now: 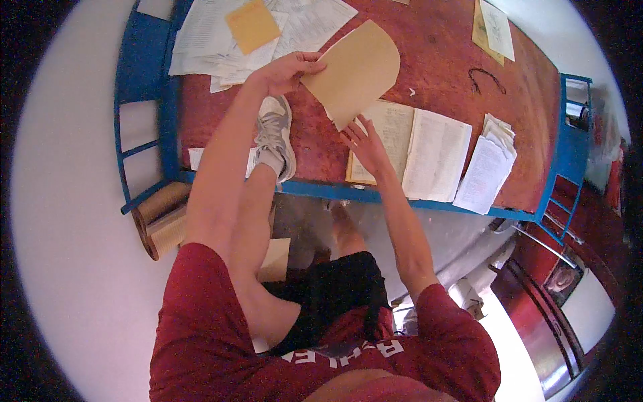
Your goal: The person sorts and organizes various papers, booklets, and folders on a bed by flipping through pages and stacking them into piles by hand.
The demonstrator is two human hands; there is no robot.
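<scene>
A tan paper sheet point(355, 70) is tilted above the red tabletop, one edge of it uneven. My left hand point(291, 72) pinches its left edge between thumb and fingers. At the sheet's lower corner is my right hand point(365, 144), with its fingers spread; whether they touch the paper I cannot tell. Below that hand an open notebook point(439, 154) lies on the table, its left page partly covered by the hand and sheet. My shoe point(273, 134) rests on the tabletop, close to my left forearm.
Loose papers point(214, 40) with a yellow sheet point(252, 25) on top cover the far left. More papers point(489, 164) lie right of the notebook, near a dark cord point(487, 80). Blue metal rails point(140, 100) rise at both ends. A rolled mat point(161, 221) stands at left below.
</scene>
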